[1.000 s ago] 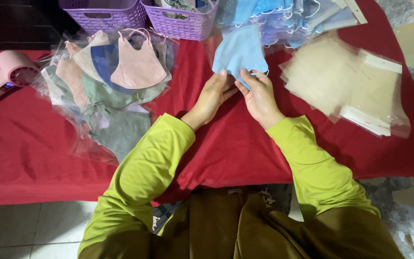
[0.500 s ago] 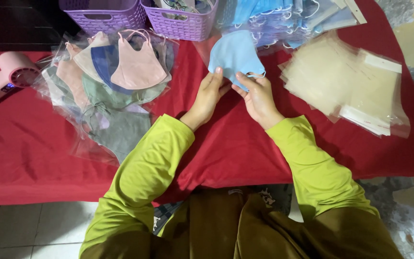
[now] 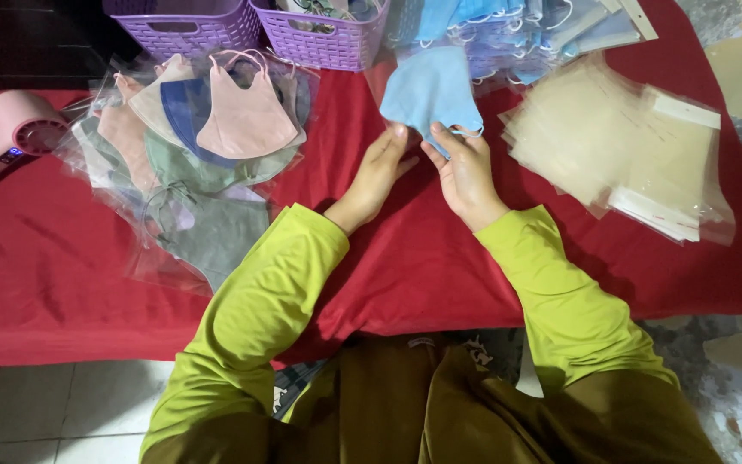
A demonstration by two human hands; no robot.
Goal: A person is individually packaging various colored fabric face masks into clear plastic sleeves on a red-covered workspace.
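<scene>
A light blue face mask lies on the red tablecloth just in front of me. My right hand pinches its lower edge and ear loop between thumb and fingers. My left hand rests on the cloth with its fingertips touching the mask's lower left edge. Both arms wear lime-green sleeves.
A heap of bagged masks in pink, beige, green and grey lies at the left. Clear plastic sleeves are stacked at the right. Two purple baskets and a pile of blue masks stand at the back. A pink handheld device sits far left.
The blue mask has shifted slightly away from me and flattened. My right hand slid from on top of it to its lower edge; my left hand stayed at the left edge.
</scene>
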